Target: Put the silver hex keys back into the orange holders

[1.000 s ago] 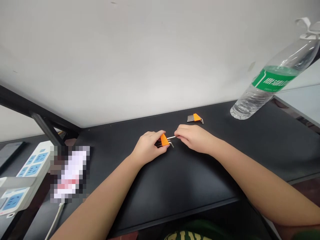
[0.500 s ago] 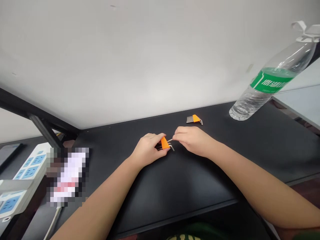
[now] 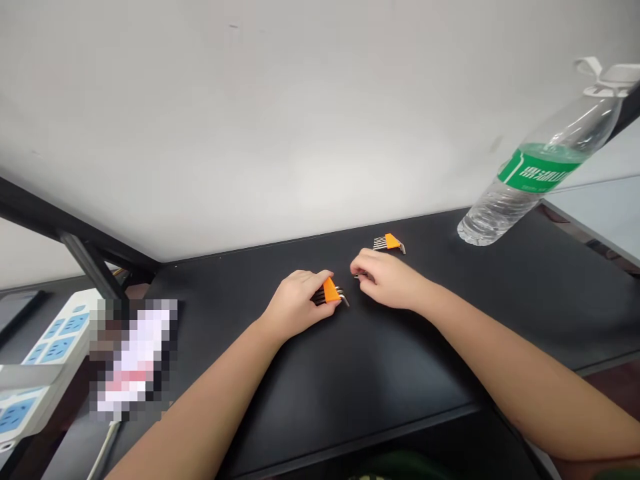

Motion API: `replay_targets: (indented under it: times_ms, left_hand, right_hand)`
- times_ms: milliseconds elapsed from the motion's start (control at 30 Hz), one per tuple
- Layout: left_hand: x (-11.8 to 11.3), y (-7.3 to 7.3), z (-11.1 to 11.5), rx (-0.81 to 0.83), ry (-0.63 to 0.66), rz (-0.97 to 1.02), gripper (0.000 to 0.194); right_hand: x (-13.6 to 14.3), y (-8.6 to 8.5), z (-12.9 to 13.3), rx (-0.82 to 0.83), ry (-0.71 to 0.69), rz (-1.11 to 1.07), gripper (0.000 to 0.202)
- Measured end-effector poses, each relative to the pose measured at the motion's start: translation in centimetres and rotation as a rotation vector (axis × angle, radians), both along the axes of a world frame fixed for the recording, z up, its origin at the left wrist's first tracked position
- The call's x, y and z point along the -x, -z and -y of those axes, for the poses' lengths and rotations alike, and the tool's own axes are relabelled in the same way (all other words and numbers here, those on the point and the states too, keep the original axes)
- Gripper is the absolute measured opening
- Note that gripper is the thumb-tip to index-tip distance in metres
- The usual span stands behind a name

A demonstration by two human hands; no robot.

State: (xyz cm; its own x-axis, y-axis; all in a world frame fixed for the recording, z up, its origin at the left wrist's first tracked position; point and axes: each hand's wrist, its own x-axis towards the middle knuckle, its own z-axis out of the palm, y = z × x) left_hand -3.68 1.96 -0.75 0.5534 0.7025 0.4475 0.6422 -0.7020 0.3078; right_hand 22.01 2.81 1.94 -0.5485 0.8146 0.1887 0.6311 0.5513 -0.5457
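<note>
The orange plastic holder of steel hex keys (image 3: 330, 292) lies on the black surface (image 3: 350, 373), pinned in the left hand (image 3: 295, 303) grip. Just beside it, the right hand (image 3: 387, 280) pinches one small key, apparently pulled free; the others remain seated. A second orange set (image 3: 390, 243) lies beyond.

Two hex key sets in orange holders lie on the black table: one (image 3: 330, 293) under the left hand, another (image 3: 390, 243) farther back. One water bottle (image 3: 535, 170) stands there, and two white power strips (image 3: 47, 350).
</note>
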Motion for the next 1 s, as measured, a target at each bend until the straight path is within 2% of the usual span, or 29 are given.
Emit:
replay_targets:
  times_ms: [100,200,333,467,633,867,1000]
  left_hand:
    - [0.2,0.4,-0.1,0.006,-0.012,-0.009,0.041]
    - [0.2,0.4,-0.1,0.001,-0.010,-0.020,0.041]
    - [0.3,0.4,-0.1,-0.007,-0.011,-0.034,0.041]
    - [0.2,0.4,-0.1,-0.012,0.000,-0.027,0.041]
    - [0.1,0.3,0.0,-0.017,0.008,-0.041,0.042]
    - [0.1,0.3,-0.1,0.004,-0.021,-0.009,0.041]
    - [0.1,0.2,-0.1,0.014,-0.019,0.001,0.040]
  right_hand:
    - [-1.7,-0.2,-1.0,-0.020,0.094,0.258,0.008]
    - [-2.3,-0.2,-1.3,0.009,0.079,0.354,0.010]
    - [-1.6,-0.3,-0.8,0.013,0.045,0.442,0.016]
    - [-0.6,-0.7,-0.1,0.003,0.054,0.513,0.012]
    - [0.5,-0.8,0.4,-0.032,0.112,0.334,0.012]
    - [0.5,-0.4,0.6,-0.032,-0.131,0.034,0.016]
    - [0.2,-0.4,0.5,-0.053,-0.164,-0.007,0.021]
